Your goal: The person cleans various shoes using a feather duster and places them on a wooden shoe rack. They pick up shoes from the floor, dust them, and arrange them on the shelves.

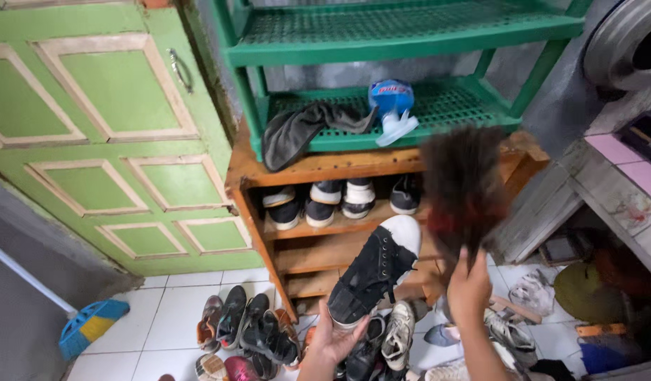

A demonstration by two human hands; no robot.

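My left hand holds a black sneaker with a white toe cap by its heel, toe pointing up toward the wooden shoe rack. My right hand grips the handle of a dark feather duster, its blurred feathers raised in front of the rack's right side. Several black and white sneakers stand on the rack's upper shelf. The lower shelves look bare.
A green plastic rack stands on the wooden one, holding a dark cloth and a blue spray bottle. Several shoes lie on the white tiled floor. A green door is at left, a blue broom below.
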